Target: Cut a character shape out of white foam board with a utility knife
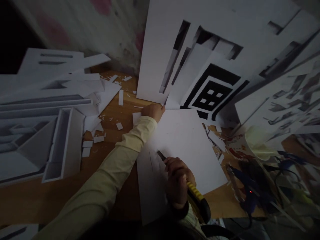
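Slantwise, the right hand (178,178) grips the knife (196,194), blade (161,155) forward-left; unclear whether the left hand (153,112) grasps.

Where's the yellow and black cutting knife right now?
In the head view, the utility knife is low, just right of centre, gripped in the right hand, its blade over the white board.

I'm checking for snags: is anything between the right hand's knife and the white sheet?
Nothing visible. The knife in the right hand points over a bare part of the white sheet; the left hand is at its far edge, apart from the blade.
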{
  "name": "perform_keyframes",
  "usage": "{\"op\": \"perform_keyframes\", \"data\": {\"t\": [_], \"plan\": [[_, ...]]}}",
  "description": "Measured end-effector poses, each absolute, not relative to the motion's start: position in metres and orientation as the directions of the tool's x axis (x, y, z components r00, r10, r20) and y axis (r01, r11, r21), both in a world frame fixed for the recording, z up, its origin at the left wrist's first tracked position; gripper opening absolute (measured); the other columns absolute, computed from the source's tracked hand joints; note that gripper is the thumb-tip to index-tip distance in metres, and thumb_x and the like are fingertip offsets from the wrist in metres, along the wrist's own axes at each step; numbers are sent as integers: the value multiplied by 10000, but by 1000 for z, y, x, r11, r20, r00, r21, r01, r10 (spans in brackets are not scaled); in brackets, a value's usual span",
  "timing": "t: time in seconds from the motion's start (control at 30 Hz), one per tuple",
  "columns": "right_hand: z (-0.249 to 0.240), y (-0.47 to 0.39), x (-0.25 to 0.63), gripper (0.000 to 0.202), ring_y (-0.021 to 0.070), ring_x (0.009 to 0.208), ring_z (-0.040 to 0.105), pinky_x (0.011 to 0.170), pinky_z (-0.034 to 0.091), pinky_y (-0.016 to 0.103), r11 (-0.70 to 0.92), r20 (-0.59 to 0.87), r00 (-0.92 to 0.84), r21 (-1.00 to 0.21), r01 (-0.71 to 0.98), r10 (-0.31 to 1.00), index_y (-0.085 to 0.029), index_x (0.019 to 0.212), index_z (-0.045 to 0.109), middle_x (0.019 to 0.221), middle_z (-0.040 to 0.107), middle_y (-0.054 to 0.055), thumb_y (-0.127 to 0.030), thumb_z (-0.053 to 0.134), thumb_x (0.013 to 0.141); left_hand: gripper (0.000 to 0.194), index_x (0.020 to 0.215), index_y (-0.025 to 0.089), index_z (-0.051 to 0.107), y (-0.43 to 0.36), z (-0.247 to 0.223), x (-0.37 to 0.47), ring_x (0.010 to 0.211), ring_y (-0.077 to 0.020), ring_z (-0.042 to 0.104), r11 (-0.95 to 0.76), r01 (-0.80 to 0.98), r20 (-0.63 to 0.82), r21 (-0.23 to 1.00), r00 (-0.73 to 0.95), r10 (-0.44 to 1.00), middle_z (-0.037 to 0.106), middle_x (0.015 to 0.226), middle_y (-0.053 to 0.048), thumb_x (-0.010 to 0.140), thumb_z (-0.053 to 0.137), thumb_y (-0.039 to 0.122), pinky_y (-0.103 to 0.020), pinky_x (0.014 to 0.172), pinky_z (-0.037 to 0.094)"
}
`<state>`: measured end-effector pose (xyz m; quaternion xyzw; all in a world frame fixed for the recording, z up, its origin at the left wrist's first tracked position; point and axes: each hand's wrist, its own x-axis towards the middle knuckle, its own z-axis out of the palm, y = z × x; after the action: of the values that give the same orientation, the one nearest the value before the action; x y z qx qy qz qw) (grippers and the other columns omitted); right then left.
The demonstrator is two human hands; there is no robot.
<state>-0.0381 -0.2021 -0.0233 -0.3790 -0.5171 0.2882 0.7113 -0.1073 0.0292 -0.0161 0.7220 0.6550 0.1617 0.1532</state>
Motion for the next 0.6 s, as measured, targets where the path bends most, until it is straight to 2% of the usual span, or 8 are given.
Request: {"op": "perform_keyframes", "data": {"t": [0.23,0.4,0.6], "plan": [[-29,-203,-37,320,161,685,515,703,481,393,546,522,296,-838,2,800,-209,679,448,664,409,-24,-295,423,986,507,1007,147,766,25,-5,-108,986,-278,682,-91,903,-12,419,106,994,745,999,-157,975,351,435,-364,816,504],[-29,-206,-36,286,159,679,501,699,476,388,545,522,297,-838,3,800,-213,717,472,673,417,-21,-282,413,988,474,1028,171,764,25,-9,-109,978,-268,684,-113,891,17,440,118,993,748,1019,-144,973,362,417,-369,834,498],[-32,-206,-35,267,166,696,529,721,496,395,539,539,232,-840,69,810,-222,738,469,680,434,-17,-274,392,988,496,1001,148,766,27,-15,-107,968,-263,684,-68,900,7,431,72,997,744,994,-152,967,372,447,-346,809,502]]}}
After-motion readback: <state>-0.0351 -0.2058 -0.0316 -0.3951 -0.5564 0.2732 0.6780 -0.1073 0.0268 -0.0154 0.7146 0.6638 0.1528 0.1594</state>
